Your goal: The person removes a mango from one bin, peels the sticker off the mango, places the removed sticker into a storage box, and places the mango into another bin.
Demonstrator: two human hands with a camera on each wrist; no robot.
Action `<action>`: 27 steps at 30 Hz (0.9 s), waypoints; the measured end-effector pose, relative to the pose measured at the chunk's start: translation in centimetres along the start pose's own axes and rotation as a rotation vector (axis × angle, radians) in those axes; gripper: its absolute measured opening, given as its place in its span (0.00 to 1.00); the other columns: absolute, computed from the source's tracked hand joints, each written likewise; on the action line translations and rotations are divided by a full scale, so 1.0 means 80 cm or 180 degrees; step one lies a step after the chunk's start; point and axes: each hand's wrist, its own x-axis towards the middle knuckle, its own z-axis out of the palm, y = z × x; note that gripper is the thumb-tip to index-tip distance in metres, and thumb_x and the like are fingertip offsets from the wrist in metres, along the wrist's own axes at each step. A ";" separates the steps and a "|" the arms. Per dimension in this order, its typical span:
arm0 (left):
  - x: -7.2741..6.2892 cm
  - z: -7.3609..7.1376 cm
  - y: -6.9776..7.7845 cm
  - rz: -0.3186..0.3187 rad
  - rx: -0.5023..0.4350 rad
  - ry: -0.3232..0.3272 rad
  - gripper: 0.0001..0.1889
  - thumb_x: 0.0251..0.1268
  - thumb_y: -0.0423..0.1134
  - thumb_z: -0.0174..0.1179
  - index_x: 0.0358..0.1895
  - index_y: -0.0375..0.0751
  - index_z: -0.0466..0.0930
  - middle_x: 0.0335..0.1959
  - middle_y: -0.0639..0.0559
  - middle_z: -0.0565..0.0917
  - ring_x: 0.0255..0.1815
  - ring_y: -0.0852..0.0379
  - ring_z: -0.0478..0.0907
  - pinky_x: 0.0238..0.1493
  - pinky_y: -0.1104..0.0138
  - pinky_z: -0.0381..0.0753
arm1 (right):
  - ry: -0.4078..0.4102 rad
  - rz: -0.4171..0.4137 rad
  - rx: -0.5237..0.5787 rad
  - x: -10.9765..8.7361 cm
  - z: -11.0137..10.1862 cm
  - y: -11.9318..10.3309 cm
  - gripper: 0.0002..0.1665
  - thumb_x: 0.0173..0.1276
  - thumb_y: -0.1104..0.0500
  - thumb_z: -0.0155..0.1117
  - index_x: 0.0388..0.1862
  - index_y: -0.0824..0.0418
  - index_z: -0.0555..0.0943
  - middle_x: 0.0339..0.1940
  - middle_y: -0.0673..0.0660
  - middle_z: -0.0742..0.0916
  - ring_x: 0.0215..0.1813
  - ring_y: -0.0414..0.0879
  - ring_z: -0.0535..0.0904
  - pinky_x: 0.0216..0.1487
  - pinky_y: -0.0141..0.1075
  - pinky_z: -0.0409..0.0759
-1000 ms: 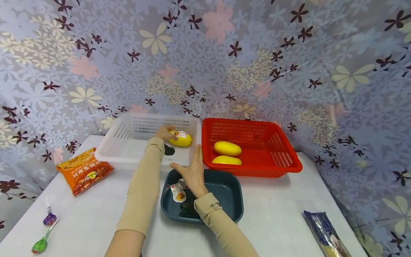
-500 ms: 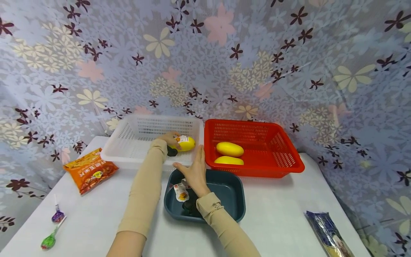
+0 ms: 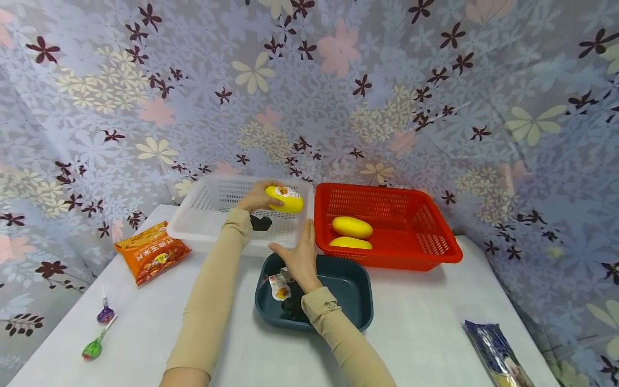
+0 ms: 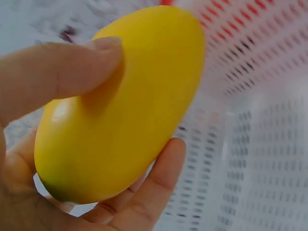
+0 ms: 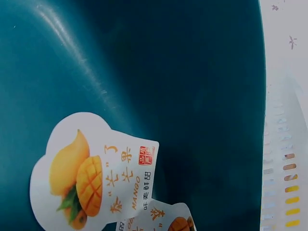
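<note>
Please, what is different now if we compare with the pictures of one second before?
The left hand, already at the mango then, has raised it from the floor of the white basket; the black piece below shows more fully. The right hand stays by the dark tray; the two mangoes in the red basket lie as before.

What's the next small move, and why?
Probably bring the mango in the left hand toward the free right hand to peel its label: loose labels lie in the tray, and both mangoes in the red basket show none.
</note>
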 end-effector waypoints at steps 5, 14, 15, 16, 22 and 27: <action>-0.026 -0.004 0.009 0.0339 -0.0175 0.0177 0.32 0.59 0.27 0.63 0.69 0.37 0.65 0.65 0.34 0.68 0.58 0.39 0.73 0.56 0.54 0.81 | 0.0031 -0.0022 0.0048 0.003 0.001 0.000 0.66 0.56 0.44 0.74 0.80 0.62 0.42 0.81 0.61 0.48 0.79 0.61 0.49 0.76 0.58 0.54; -0.109 0.008 0.022 0.0815 0.0158 0.0605 0.32 0.56 0.30 0.68 0.66 0.37 0.70 0.64 0.34 0.64 0.62 0.40 0.64 0.65 0.48 0.69 | 0.0052 -0.0079 -0.0003 0.003 0.005 0.004 0.66 0.56 0.44 0.74 0.79 0.64 0.42 0.81 0.63 0.49 0.79 0.62 0.50 0.75 0.58 0.55; -0.120 0.013 0.022 0.0838 0.0139 0.0630 0.32 0.55 0.29 0.68 0.65 0.37 0.70 0.63 0.34 0.63 0.61 0.40 0.63 0.65 0.48 0.69 | 0.0058 -0.0082 0.0010 0.004 0.006 0.005 0.66 0.56 0.44 0.74 0.79 0.64 0.42 0.81 0.63 0.49 0.79 0.62 0.50 0.75 0.58 0.55; -0.132 0.017 0.022 0.0873 0.0114 0.0646 0.31 0.55 0.29 0.68 0.65 0.37 0.71 0.62 0.34 0.63 0.60 0.41 0.64 0.64 0.49 0.70 | 0.0058 -0.0091 0.0028 0.004 0.006 0.006 0.66 0.56 0.44 0.73 0.79 0.64 0.42 0.81 0.63 0.49 0.79 0.62 0.50 0.75 0.58 0.55; -0.190 0.041 0.009 0.0987 -0.0137 0.0673 0.31 0.53 0.29 0.70 0.63 0.37 0.72 0.60 0.36 0.63 0.58 0.44 0.65 0.56 0.59 0.77 | 0.0005 -0.0258 0.0006 0.000 0.002 0.005 0.63 0.59 0.47 0.71 0.79 0.65 0.42 0.81 0.64 0.47 0.80 0.63 0.47 0.75 0.59 0.52; -0.232 0.062 -0.001 0.0894 -0.0362 0.0606 0.31 0.53 0.28 0.69 0.63 0.36 0.71 0.62 0.36 0.63 0.59 0.46 0.66 0.52 0.71 0.77 | -0.0001 -0.0478 -0.0062 -0.003 -0.007 0.003 0.58 0.59 0.58 0.69 0.78 0.69 0.44 0.80 0.67 0.49 0.79 0.63 0.47 0.76 0.58 0.50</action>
